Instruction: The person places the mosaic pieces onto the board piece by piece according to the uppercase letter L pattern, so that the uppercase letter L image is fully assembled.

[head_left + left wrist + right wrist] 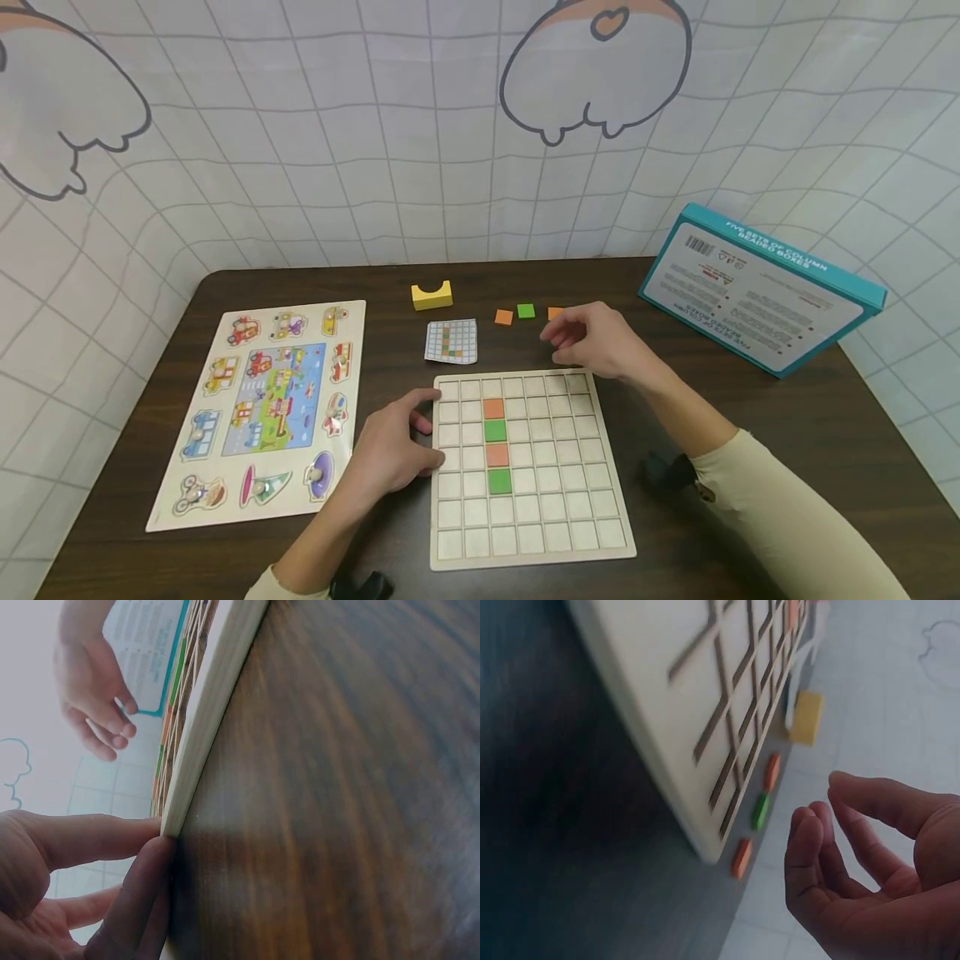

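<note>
Sitting in the wooden grid board (547, 500) are 4 tiles: 2 orange tiles (493, 408) and 2 green tiles (495, 431). Lying loose on the table (825, 417) are 3 more tiles, 2 orange ones (504, 317) and 1 green one (527, 311). Also lying there are 1 yellow block (432, 295), 1 pattern card (452, 341), 1 picture puzzle (262, 408) and 1 teal box (761, 287), and 2 hands (600, 340) are showing.

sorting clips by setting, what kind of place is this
Probably a tabletop play or recording corner: a dark wooden table with a grid board, a peg puzzle, and a cartoon-printed cloth backdrop behind.
</note>
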